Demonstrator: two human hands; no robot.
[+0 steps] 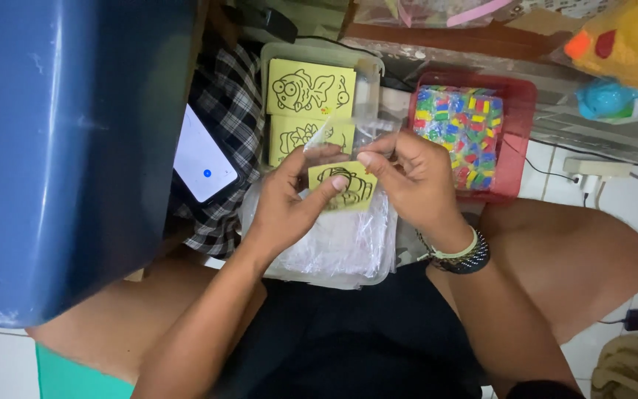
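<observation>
The small yellow card, printed with a black line drawing, sits between both hands over a stack of clear plastic sleeves in a shallow clear tray on the lap. The left hand grips the card's left edge, thumb across its face and fingers behind; it is closed on the card. The right hand pinches a clear sleeve at the card's upper right, fingertips together at about 1 o'clock from the card's centre. The sleeve rises toward 12 o'clock, over two larger yellow picture cards lying in the tray beyond. The card's long axis runs roughly 9 to 3 o'clock, tilted slightly down at the right. Both hands touch it or the film around it; whether the card is already partly inside the sleeve cannot be told. A red basket with a bag of multicoloured small pieces lies at 2 o'clock from the right hand. A phone rests on checked cloth at 9 o'clock from the left hand, beside a blue bin
</observation>
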